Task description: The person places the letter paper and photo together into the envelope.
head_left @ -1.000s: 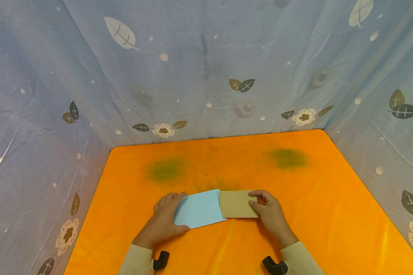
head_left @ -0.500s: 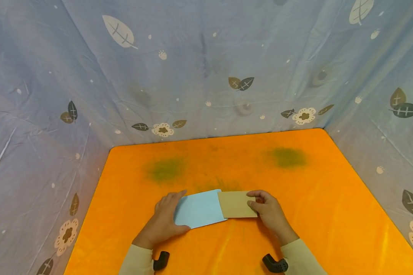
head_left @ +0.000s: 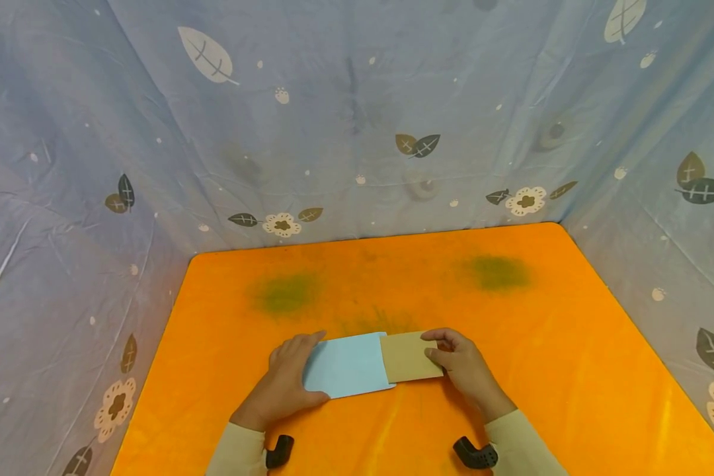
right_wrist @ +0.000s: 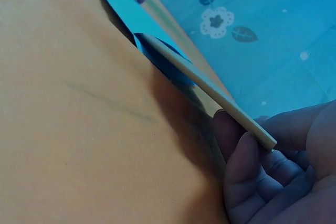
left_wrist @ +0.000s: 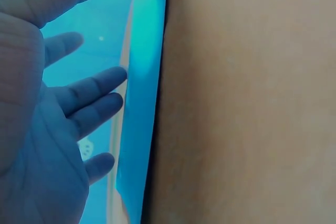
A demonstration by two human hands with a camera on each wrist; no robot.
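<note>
A light blue paper envelope (head_left: 348,367) lies near the front of the orange table, its open end to the right. The left hand (head_left: 285,377) holds its left end by the edges, thumb at the near edge and a fingertip at the far one; in the left wrist view the other fingers (left_wrist: 89,90) are spread behind it. A tan card (head_left: 407,357) is partly inside the envelope's mouth, its left part hidden. The right hand (head_left: 467,367) pinches the card's right end between thumb and fingers. The right wrist view shows the card edge-on (right_wrist: 220,95), tilted up from the table.
Blue-grey curtains (head_left: 357,119) with leaf and flower prints enclose the orange table (head_left: 381,271) at the back and sides. Two greenish stains mark the tabletop. Black wrist mounts (head_left: 279,451) sit at both cuffs.
The right hand has moved slightly left with the card, and less of the card shows outside the envelope. The envelope's right end has shifted a little right and nearer.
</note>
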